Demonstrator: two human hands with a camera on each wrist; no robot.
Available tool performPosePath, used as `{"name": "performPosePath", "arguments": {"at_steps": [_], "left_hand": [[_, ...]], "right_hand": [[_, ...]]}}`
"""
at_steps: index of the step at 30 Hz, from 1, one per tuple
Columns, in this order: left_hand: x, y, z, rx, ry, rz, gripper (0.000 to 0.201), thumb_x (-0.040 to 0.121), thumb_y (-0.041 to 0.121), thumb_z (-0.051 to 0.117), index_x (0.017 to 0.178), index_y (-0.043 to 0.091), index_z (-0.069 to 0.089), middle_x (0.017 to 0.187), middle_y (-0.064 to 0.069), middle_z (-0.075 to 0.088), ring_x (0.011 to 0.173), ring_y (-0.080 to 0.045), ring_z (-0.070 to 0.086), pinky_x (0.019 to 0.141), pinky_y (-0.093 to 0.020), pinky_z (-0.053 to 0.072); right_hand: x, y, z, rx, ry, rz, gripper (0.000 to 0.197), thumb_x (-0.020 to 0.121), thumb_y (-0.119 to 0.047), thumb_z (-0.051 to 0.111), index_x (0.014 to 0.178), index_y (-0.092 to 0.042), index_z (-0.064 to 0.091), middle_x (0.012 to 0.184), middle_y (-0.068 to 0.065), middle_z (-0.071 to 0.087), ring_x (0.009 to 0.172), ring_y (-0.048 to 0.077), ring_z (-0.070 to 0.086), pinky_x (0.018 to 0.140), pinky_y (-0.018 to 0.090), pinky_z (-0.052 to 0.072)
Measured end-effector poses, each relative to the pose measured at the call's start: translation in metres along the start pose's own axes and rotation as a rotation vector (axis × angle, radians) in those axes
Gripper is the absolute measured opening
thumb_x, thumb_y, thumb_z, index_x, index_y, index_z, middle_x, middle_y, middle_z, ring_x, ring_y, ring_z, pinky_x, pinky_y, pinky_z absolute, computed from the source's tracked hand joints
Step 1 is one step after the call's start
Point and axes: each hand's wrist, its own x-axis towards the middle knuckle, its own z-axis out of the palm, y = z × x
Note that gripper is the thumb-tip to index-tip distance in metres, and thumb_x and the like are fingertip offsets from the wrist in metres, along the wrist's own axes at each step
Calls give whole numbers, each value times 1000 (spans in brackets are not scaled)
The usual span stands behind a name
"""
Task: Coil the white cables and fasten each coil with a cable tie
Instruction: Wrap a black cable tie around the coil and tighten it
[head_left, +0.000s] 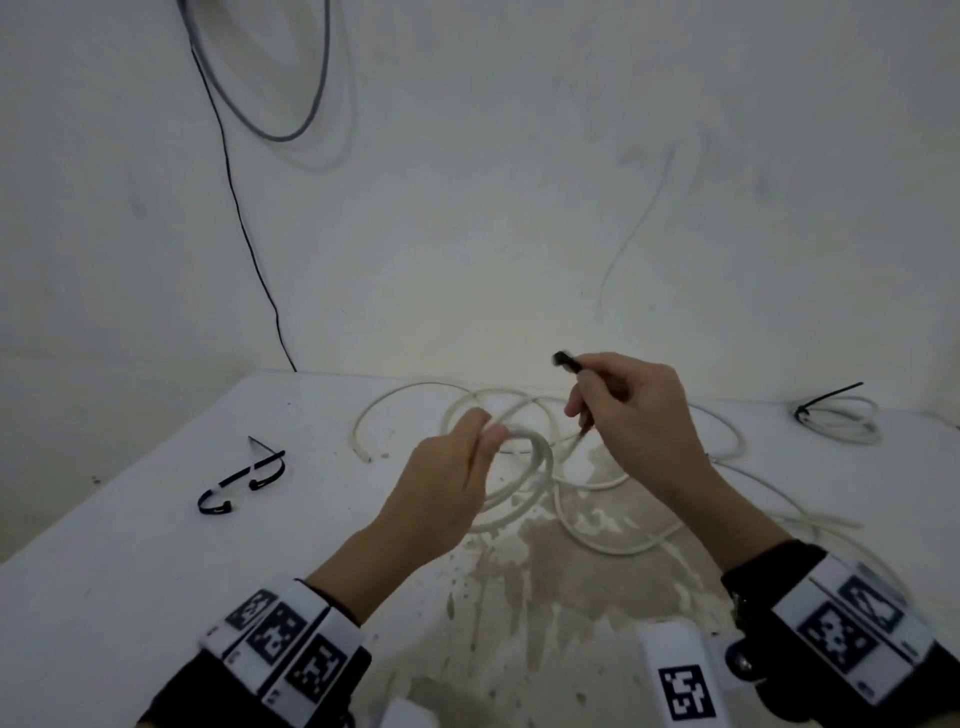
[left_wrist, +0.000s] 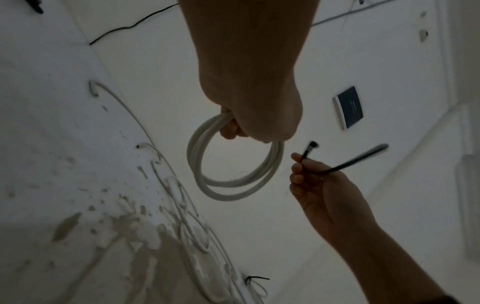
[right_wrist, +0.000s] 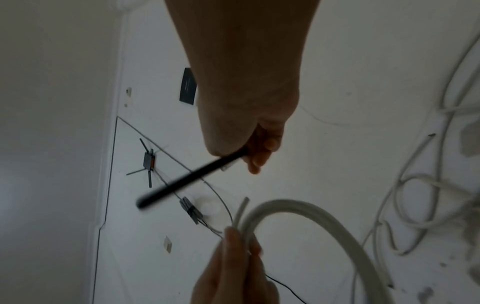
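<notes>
My left hand (head_left: 470, 441) pinches a small coil of white cable (head_left: 524, 478) and holds it above the table; in the left wrist view the coil (left_wrist: 233, 179) hangs as a round loop of a few turns from the fingers. My right hand (head_left: 613, 400) grips a black cable tie (head_left: 567, 361), its head pointing up and left. The tie (left_wrist: 345, 164) is close to the coil without touching it. In the right wrist view the tie (right_wrist: 192, 179) sticks out of my fist beside the coil (right_wrist: 311, 222).
Loose white cables (head_left: 613, 540) lie tangled on the white table (head_left: 130, 571) under my hands. A tied white coil (head_left: 841, 418) sits at the far right. Spare black cable ties (head_left: 244, 480) lie at the left. A black wire (head_left: 244, 228) runs down the wall.
</notes>
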Motion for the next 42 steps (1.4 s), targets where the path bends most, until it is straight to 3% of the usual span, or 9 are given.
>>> {"name": "performPosePath", "arguments": {"at_steps": [3,8,18,22,25,29,34,38,42], "left_hand": [[-3,0,-5,218,-177,103,36,91,46,18,88,18,40,55,9,40,45,-12,38,46,-21,29],[0,-4,-10,483,-318,178,55,90,53,13,101,11,46,69,5,48,50,-16,39,47,-21,28],[-1,-2,-5,601,-368,49,33,98,44,20,96,15,35,72,3,47,54,-18,41,52,-28,29],[1,1,-7,599,-375,22,35,97,44,18,95,14,35,71,2,47,49,-11,34,50,-28,30],[3,5,-8,603,-390,57,33,98,45,18,94,15,32,72,0,48,50,-14,35,51,-27,27],[0,-3,-5,619,-348,137,70,84,61,-5,102,11,40,87,-3,65,62,-23,55,54,-29,37],[5,6,-5,359,-330,24,46,98,43,25,104,7,53,88,-1,69,67,-15,58,65,-30,46],[9,12,-7,-15,-259,-124,41,99,31,39,83,1,62,43,16,50,39,-3,41,44,-15,30],[9,12,-12,-168,-181,-183,37,98,34,40,65,23,53,42,10,43,36,-4,36,45,-19,30]], "right_hand": [[10,-7,-7,-142,-218,54,15,89,-7,56,80,-18,59,51,-5,64,51,16,54,57,31,47],[11,-20,-2,-418,-476,-69,11,87,-13,61,78,-11,68,51,-9,56,43,-2,50,48,8,37],[9,-26,18,-588,-502,-150,17,87,-9,54,75,-3,65,54,-7,48,54,13,49,57,29,46],[11,-28,22,-649,-505,-201,19,86,-10,53,79,-1,67,56,-9,44,55,15,46,59,28,43],[9,-27,26,-646,-560,-180,19,85,-11,54,78,0,67,60,1,56,62,23,56,62,34,51],[18,-22,19,-532,-736,7,22,86,-14,58,67,-11,67,61,2,60,57,14,51,56,26,43],[23,-21,14,-461,-835,88,26,89,-12,55,65,-5,65,61,7,53,58,14,43,60,28,38],[20,-20,12,-324,-680,92,34,97,-23,46,74,-7,66,44,-13,51,47,0,46,56,16,36],[10,-28,5,-200,-600,-49,25,98,-18,45,90,-15,68,63,-13,54,56,0,48,63,18,41]]}}
